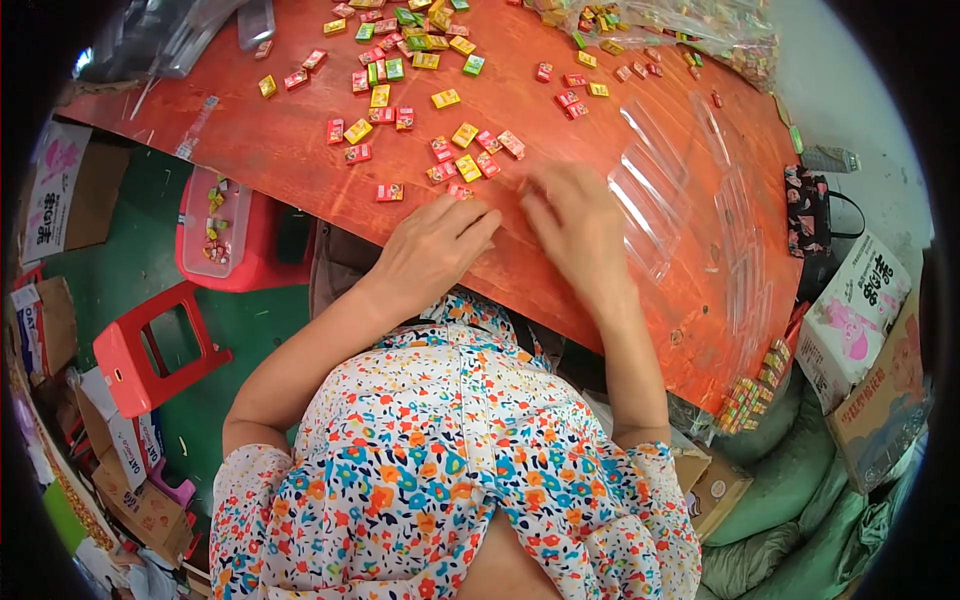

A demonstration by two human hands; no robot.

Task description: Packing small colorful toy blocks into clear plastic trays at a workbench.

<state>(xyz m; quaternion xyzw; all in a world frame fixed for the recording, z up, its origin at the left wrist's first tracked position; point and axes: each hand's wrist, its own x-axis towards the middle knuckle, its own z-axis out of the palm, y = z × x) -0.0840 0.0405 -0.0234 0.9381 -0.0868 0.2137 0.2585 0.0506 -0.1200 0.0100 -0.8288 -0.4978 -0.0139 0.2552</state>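
With left fingers [479, 228] curled by small boxes [467, 168], right fingers [541, 216] blurred, pinch unclear on both, apparently gathering, likely needing careful aligning next.

– What's at nine o'clock?
– A red plastic stool [122, 372] on the green floor [255, 325].
– And three?
– A white carton [850, 310] with a pink figure. Green sacks [770, 492] slump at four o'clock; a clear bottle [830, 158] lies at two.
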